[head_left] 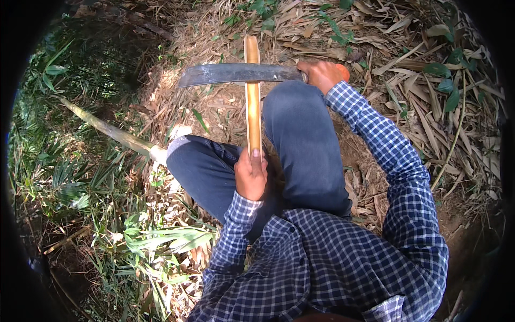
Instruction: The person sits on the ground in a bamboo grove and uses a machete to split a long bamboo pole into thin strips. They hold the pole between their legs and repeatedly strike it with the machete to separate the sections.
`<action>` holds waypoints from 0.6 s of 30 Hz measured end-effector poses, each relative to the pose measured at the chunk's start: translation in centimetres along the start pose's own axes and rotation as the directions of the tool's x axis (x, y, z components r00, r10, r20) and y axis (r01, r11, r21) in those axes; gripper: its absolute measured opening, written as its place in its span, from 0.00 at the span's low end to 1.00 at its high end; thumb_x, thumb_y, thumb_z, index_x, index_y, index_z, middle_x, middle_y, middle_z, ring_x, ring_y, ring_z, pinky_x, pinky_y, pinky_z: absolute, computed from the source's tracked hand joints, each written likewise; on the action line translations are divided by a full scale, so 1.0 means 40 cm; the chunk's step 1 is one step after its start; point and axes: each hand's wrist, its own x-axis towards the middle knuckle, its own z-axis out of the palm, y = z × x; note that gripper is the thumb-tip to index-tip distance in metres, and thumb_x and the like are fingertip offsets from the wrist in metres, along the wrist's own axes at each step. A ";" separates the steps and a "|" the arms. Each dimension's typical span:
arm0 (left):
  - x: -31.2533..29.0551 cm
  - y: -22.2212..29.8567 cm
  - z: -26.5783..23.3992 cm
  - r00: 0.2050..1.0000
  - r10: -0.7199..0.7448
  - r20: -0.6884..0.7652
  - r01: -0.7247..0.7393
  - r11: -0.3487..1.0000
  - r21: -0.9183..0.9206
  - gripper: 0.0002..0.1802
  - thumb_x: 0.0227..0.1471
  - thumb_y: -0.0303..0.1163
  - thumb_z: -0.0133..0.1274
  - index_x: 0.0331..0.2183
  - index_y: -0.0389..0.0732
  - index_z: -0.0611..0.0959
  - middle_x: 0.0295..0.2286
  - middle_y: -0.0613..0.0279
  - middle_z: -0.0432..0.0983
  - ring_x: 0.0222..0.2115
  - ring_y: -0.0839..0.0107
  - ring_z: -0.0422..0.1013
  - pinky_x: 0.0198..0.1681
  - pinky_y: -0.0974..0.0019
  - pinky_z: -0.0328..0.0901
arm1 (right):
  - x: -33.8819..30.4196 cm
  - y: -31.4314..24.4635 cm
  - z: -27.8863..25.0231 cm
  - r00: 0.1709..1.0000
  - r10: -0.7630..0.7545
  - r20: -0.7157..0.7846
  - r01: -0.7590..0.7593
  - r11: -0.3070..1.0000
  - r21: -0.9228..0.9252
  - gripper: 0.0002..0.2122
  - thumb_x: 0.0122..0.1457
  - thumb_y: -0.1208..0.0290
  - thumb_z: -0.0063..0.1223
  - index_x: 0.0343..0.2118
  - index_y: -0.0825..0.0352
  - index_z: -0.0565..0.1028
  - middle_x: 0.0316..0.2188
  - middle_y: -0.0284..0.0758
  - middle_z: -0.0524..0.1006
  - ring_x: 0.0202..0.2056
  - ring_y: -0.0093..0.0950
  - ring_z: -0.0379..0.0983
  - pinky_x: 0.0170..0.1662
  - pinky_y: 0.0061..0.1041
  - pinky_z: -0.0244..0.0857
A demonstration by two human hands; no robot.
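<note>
My left hand (251, 174) is closed round the near end of a split bamboo strip (253, 115), its thumb lying along the pale yellow inner face. The strip points away from me between my knees. In my right hand (322, 75) is the orange handle of a machete (225, 74), gripped beyond my right knee. Its long dark blade reaches left and lies across the upper part of the strip, at about a right angle to it. Whether the edge has cut into the bamboo I cannot tell.
A bamboo pole (110, 131) slants in from the left, its pale cut end beside my left knee. Dry bamboo leaves (397, 48) litter the ground ahead and to the right. Green undergrowth (59, 177) grows on the left. My bent legs (306, 139) frame the work.
</note>
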 end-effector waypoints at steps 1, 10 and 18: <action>-0.023 0.002 0.000 1.000 -0.016 0.003 0.016 0.999 -0.031 0.16 0.64 0.42 0.38 0.30 0.41 0.68 0.14 0.73 0.58 0.09 0.86 0.52 0.10 0.78 0.50 | -0.003 0.003 -0.001 1.000 -0.002 -0.015 0.001 1.000 -0.008 0.10 0.46 0.65 0.58 0.32 0.61 0.77 0.16 0.43 0.75 0.21 0.41 0.75 0.25 0.42 0.68; -0.196 -0.111 -0.055 0.995 0.088 -0.036 -0.085 0.993 0.080 0.20 0.62 0.47 0.40 0.31 0.40 0.69 0.14 0.73 0.58 0.10 0.85 0.53 0.11 0.78 0.49 | -0.004 -0.001 0.024 0.997 0.065 0.035 -0.068 0.994 0.080 0.19 0.48 0.57 0.61 0.40 0.62 0.78 0.16 0.44 0.75 0.19 0.38 0.74 0.24 0.41 0.66; 0.176 0.076 -0.014 0.995 -0.091 0.041 0.098 0.967 -0.237 0.15 0.63 0.42 0.39 0.31 0.41 0.69 0.14 0.71 0.61 0.08 0.83 0.54 0.09 0.76 0.50 | 0.031 -0.024 0.001 0.992 -0.024 0.123 0.028 0.999 -0.032 0.11 0.47 0.69 0.57 0.35 0.62 0.77 0.17 0.42 0.76 0.22 0.40 0.76 0.26 0.40 0.69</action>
